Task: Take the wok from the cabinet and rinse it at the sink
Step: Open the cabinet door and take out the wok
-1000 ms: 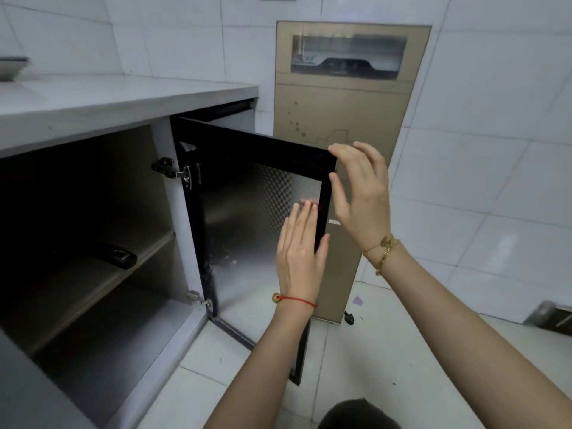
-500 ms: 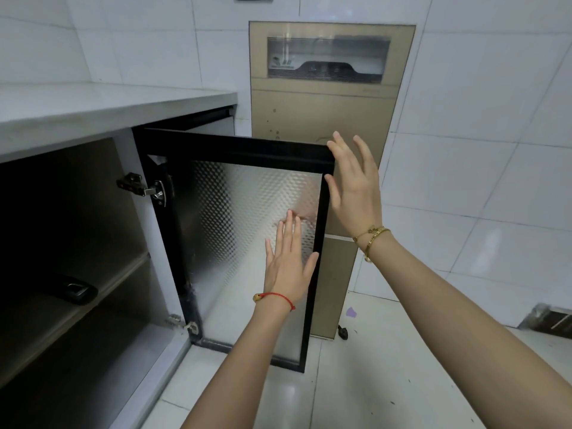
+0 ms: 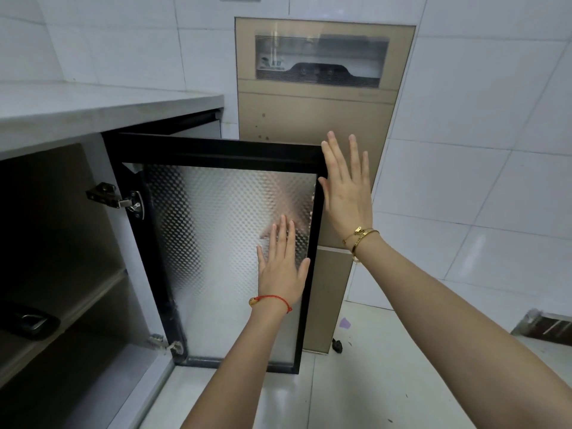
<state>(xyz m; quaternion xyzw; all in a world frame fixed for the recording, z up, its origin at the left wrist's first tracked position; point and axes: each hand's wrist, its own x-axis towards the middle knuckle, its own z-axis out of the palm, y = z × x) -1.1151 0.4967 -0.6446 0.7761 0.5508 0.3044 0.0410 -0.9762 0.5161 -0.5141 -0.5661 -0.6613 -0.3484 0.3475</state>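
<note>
The cabinet [image 3: 102,249] under the counter stands open, its inside dark. A black handle [image 3: 29,322] lies on the middle shelf at the far left; the rest of that object is cut off by the frame edge. The black-framed door [image 3: 216,243] with patterned glass is swung far out. My left hand [image 3: 283,267] lies flat on the glass, fingers spread. My right hand [image 3: 346,187] is open, its palm against the door's outer top corner. The sink is out of view.
A grey counter top [image 3: 93,106] runs above the cabinet. A tall gold-coloured appliance [image 3: 315,113] stands just behind the door against the tiled wall. White floor tiles [image 3: 356,391] lie below, with a dark metal item [image 3: 548,328] at the right edge.
The door has swung wider, toward the gold appliance. Both hands went with it and flattened against it. The view has shifted right, so less of the cabinet interior shows.
</note>
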